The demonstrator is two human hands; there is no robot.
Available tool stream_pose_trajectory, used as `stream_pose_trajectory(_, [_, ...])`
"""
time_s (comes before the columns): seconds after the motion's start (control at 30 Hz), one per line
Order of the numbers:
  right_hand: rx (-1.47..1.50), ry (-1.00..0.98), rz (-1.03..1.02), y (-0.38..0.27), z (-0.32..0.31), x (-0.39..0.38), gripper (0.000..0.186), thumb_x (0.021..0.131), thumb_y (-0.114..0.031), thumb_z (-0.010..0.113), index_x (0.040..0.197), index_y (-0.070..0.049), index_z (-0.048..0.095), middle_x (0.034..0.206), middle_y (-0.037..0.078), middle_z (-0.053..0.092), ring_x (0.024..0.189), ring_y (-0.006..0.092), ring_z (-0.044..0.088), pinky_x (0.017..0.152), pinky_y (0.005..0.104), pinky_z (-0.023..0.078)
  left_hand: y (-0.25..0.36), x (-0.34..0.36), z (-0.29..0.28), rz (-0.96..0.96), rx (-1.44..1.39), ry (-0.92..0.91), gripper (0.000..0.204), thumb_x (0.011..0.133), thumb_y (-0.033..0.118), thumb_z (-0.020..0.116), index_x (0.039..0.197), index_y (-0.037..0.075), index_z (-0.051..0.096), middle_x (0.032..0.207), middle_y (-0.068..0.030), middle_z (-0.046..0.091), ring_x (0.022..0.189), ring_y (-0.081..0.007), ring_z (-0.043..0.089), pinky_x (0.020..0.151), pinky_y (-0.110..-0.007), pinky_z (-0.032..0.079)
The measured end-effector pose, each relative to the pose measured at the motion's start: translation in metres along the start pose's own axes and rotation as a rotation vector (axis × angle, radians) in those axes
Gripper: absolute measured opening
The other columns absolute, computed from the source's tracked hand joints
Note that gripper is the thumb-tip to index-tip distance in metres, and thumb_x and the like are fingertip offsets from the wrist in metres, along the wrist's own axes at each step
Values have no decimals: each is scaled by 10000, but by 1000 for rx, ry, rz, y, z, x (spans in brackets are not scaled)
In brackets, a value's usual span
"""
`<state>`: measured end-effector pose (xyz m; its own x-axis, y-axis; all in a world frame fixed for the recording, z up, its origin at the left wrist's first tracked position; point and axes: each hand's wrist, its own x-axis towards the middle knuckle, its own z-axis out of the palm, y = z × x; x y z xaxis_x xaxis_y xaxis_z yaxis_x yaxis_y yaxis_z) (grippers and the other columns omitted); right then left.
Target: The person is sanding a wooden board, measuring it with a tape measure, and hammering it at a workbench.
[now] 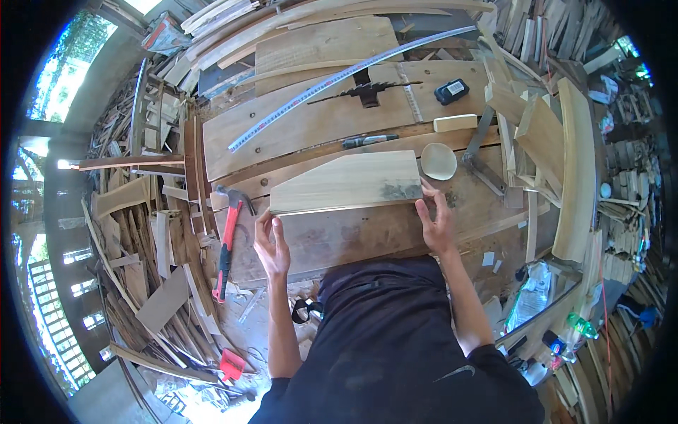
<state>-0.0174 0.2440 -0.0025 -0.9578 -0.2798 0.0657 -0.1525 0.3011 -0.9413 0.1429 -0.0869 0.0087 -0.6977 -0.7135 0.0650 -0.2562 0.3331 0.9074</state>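
Note:
A pale wooden board (339,182), with one corner cut at a slant and a grey stain toward its right end, is held level over the workbench (325,247). My left hand (272,240) grips its left end, and my right hand (434,215) grips its right end. A red-handled hammer (226,254) lies just left of my left hand. Behind the board are a dark marker (369,140), a small pale wood block (455,123) and a round wooden piece (438,162). A metal bevel or hinged tool (484,173) lies right of my right hand.
A long steel rule (353,67) lies across the back planks, near a black cross-shaped slot (369,95) and a small black device (452,90). Stacked boards and offcuts (145,261) crowd the left; a wooden frame (568,169) stands at the right, above a green bottle (581,326).

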Motion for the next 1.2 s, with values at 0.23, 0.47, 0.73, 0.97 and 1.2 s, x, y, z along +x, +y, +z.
stream_pose_trajectory(0.23, [-331, 9, -193, 12, 2, -5, 545, 972, -333, 761, 1379, -13, 593, 1457, 173, 626, 1289, 361, 585, 1116, 445, 451, -6, -5, -9, 21, 310, -83, 473, 970, 270, 764, 1352, 15, 648, 1332, -218, 694, 1299, -383, 629, 1111, -493, 447])
stream_pose_trajectory(0.47, [-472, 52, -264, -11, 3, 2, 699, 893, -375, 836, 1450, -38, 584, 1479, 164, 593, 1333, 374, 546, 1145, 465, 421, -44, 11, -86, 70, 785, 288, 570, 889, 339, 838, 1385, 133, 646, 1417, -106, 628, 1349, -319, 570, 1139, -506, 383])
stream_pose_trajectory(0.73, [410, 62, -28, -59, -28, 41, 402, 1086, -318, 615, 1362, -26, 637, 1257, 106, 696, 1085, 167, 662, 927, 313, 510, -46, 8, -104, 144, 680, 276, 487, 905, 274, 841, 1316, 59, 694, 1368, -175, 610, 1304, -357, 558, 1147, -462, 413])
stream_pose_trajectory(0.97, [1047, -1336, -520, -242, 2, 11, 189, 913, -256, 859, 985, -104, 774, 955, 33, 714, 917, 234, 698, 776, 387, 515, -18, 39, -103, 187, 511, 285, 341, 978, 222, 769, 1290, 91, 732, 1399, -112, 613, 1224, -268, 622, 964, -427, 505])
stream_pose_trajectory(1.2, [1182, -1640, -872, -302, 10, -4, 372, 1026, -380, 694, 1169, -38, 729, 1045, 150, 688, 977, 335, 648, 863, 465, 490, 134, 40, -68, 643, -396, -209, 224, 961, 280, 773, 945, 76, 681, 869, -55, 667, 755, -136, 604, 635, -272, 432])
